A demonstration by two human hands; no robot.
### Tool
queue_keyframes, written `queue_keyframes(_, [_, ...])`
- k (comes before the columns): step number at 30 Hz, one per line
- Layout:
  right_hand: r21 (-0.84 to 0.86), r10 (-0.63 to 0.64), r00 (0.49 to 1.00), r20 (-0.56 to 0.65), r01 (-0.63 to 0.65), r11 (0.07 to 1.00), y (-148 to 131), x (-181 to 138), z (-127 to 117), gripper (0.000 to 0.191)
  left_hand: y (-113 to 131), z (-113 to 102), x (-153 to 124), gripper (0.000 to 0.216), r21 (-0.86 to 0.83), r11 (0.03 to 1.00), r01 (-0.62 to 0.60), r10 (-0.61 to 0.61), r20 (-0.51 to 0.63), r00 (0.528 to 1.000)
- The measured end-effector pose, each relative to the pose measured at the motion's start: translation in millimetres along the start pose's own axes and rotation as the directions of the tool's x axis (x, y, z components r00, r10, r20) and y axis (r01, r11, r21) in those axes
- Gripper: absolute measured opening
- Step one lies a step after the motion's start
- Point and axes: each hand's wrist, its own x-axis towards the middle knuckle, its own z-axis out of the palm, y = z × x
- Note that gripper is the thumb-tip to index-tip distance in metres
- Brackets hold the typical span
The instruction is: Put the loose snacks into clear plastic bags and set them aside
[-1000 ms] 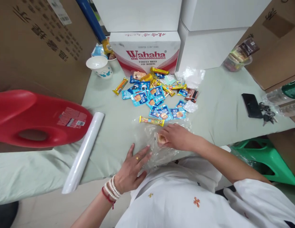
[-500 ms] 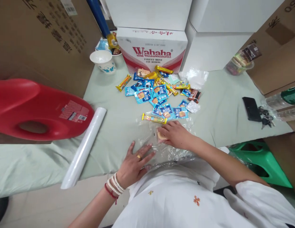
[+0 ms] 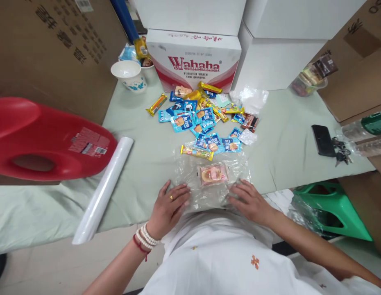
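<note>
Wrapped snack (image 3: 214,173): first, outstretched, loose, ungripping fingers of left hand (image 3: 171,203) and right hand (image 3: 250,201), laid at either side of clear plastic film (image 3: 208,197); lies flat on film, slightly beyond both; next outward, yellow bar (image 3: 196,153), then blue packets (image 3: 214,143), then Wahaha box (image 3: 195,65) at back

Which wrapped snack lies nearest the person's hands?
The pinkish packet on the clear plastic, just beyond the left hand and right hand; the nearest yellow packet and the blue packets lie farther off, toward the Wahaha box.
</note>
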Motion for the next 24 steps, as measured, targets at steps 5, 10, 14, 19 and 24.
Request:
queue_keyframes(5, [0.251,0.107,0.991,-0.083,-0.083,0.964,22,35,-33,0.018,-4,-6,20,0.023,-0.147,0.971,0.190,-0.192,0.001,0.981])
queue_keyframes(10, [0.519,0.117,0.992,0.048,-0.125,0.846,51,87,-56,0.022,-4,-4,38,0.030,-0.258,0.912,0.320,-0.350,-0.081,0.933])
queue_keyframes(14, [0.553,0.248,0.958,0.146,-0.287,0.782,73,103,-29,0.025,-10,3,43,0.025,-0.195,0.851,0.489,-0.520,-0.176,0.836])
queue_keyframes(19, [0.557,0.334,0.921,0.202,-0.389,0.734,76,105,-7,0.025,-8,-10,44,0.022,0.010,0.787,0.617,-0.548,-0.451,0.705])
queue_keyframes(24, [0.506,0.315,0.930,0.190,-0.368,0.780,69,108,-11,0.021,45,-32,53,0.023,0.252,0.896,0.365,-0.149,-0.605,0.783])
